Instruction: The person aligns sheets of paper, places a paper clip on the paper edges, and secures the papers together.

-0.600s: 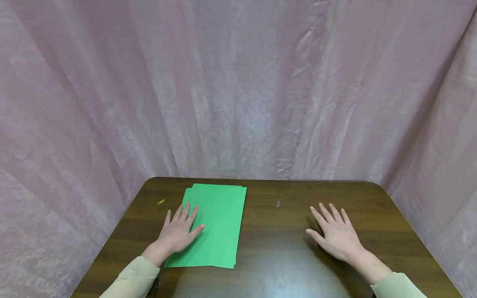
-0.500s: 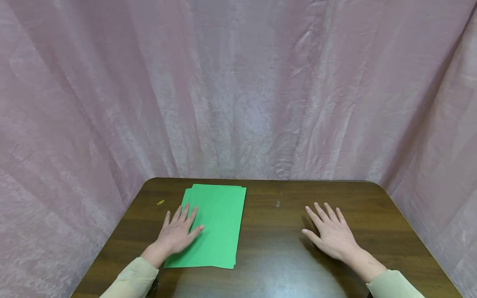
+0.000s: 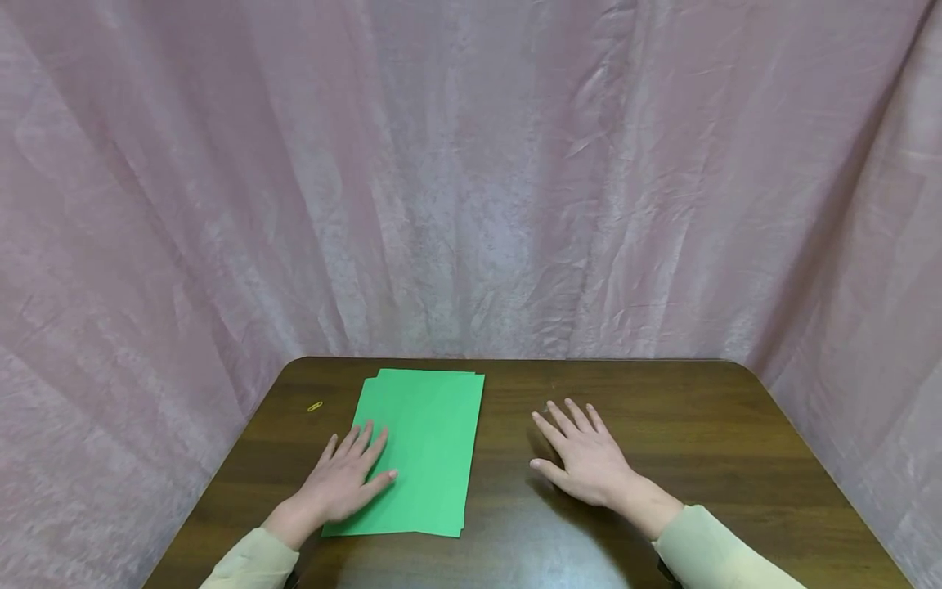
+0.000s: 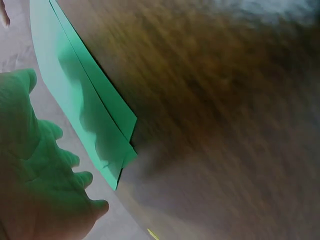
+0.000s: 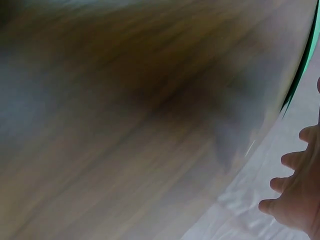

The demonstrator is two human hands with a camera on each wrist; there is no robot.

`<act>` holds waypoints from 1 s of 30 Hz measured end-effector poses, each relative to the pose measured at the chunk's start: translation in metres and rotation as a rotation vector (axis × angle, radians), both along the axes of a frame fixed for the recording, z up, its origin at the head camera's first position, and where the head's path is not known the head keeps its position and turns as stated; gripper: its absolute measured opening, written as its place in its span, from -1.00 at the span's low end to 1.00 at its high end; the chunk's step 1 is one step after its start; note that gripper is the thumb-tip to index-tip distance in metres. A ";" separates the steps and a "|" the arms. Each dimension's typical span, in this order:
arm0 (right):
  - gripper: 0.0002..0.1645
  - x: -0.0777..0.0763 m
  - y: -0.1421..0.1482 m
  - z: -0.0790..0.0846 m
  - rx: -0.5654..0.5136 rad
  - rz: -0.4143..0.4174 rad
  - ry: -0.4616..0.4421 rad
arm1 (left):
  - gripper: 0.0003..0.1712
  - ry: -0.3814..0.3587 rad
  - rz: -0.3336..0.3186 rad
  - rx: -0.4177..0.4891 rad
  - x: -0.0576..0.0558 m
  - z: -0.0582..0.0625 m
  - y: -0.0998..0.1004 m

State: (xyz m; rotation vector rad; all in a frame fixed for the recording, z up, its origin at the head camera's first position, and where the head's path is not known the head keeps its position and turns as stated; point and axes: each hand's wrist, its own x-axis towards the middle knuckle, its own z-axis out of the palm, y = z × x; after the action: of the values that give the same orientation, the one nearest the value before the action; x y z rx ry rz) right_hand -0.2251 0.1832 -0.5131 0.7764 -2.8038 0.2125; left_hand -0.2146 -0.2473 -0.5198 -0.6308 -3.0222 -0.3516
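Note:
Green paper sheets [image 3: 427, 458] lie in a slightly uneven stack on the left half of the table; their offset corners show in the left wrist view. My left hand [image 3: 340, 484] is spread palm down over the stack's left edge, fingers straight. In the left wrist view, the left hand [image 4: 35, 165] hovers above the paper, its palm tinted green and its shadow falling on the sheets. My right hand [image 3: 585, 462] is over the bare wood right of the stack, fingers straight and spread, holding nothing. The right wrist view catches this right hand [image 5: 300, 187] at its edge.
A small yellow paper clip [image 3: 315, 406] lies left of the paper, beyond the left fingertips. The brown wooden table [image 3: 699, 425] has rounded far corners. Pink curtains [image 3: 471, 180] hang behind the table and on both sides.
My right hand has moved left across the table, nearer to the green paper. The left hand has shifted slightly toward the near side. The whole head view has tilted a little.

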 end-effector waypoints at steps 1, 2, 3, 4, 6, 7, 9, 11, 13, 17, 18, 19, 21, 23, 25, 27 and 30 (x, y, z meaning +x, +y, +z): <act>-0.10 -0.002 -0.006 -0.001 -0.001 0.011 -0.005 | -0.10 0.007 -0.010 0.010 0.001 0.000 0.000; -0.10 -0.003 -0.013 -0.002 -0.005 0.025 -0.010 | -0.11 0.015 -0.021 0.016 0.001 -0.002 -0.001; -0.10 -0.005 -0.020 -0.003 -0.004 0.035 -0.017 | -0.11 0.018 -0.027 0.022 0.002 -0.002 -0.002; -0.10 -0.006 -0.027 -0.003 0.002 0.044 -0.026 | -0.11 0.016 -0.029 0.015 0.003 -0.002 -0.002; -0.09 -0.009 -0.040 -0.005 0.004 0.063 -0.051 | -0.11 0.008 -0.038 0.014 0.003 -0.003 -0.003; -0.09 -0.010 -0.047 -0.006 0.008 0.074 -0.062 | -0.10 -0.001 -0.042 0.016 0.003 -0.003 -0.004; -0.08 -0.013 -0.060 -0.008 0.017 0.100 -0.080 | -0.10 -0.019 -0.046 0.009 0.004 -0.002 -0.004; -0.09 -0.015 -0.072 -0.009 0.018 0.131 -0.106 | -0.09 -0.037 -0.049 -0.001 0.004 -0.001 -0.005; -0.09 -0.015 -0.085 -0.008 0.032 0.153 -0.138 | -0.08 -0.058 -0.048 -0.018 0.004 0.000 -0.005; -0.08 -0.016 -0.107 -0.007 0.061 0.174 -0.183 | -0.06 -0.086 -0.040 -0.036 0.004 0.003 -0.009; -0.07 -0.017 -0.112 -0.007 0.068 0.176 -0.187 | -0.06 -0.087 -0.036 -0.039 0.003 0.003 -0.010; -0.07 -0.017 -0.116 -0.008 0.073 0.177 -0.192 | -0.06 -0.085 -0.033 -0.040 0.003 0.002 -0.011; -0.07 -0.018 -0.125 -0.010 0.088 0.184 -0.193 | -0.07 -0.077 -0.027 -0.041 0.002 0.002 -0.014; -0.06 -0.019 -0.132 -0.012 0.103 0.191 -0.189 | -0.08 -0.063 -0.022 -0.047 0.001 0.000 -0.017; -0.06 -0.019 -0.138 -0.013 0.119 0.194 -0.192 | -0.08 -0.051 -0.021 -0.049 0.000 -0.002 -0.020; -0.06 -0.019 -0.142 -0.014 0.135 0.193 -0.196 | -0.08 -0.042 -0.022 -0.048 -0.001 -0.003 -0.022; -0.06 -0.020 -0.146 -0.014 0.150 0.189 -0.211 | -0.08 -0.039 -0.025 -0.046 -0.001 -0.005 -0.024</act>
State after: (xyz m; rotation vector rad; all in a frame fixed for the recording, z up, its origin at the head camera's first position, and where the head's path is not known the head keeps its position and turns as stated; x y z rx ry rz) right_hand -0.2447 0.0375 -0.5270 1.1171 -2.9687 0.1215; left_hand -0.2155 -0.2715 -0.5249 -0.6735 -3.0699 -0.3004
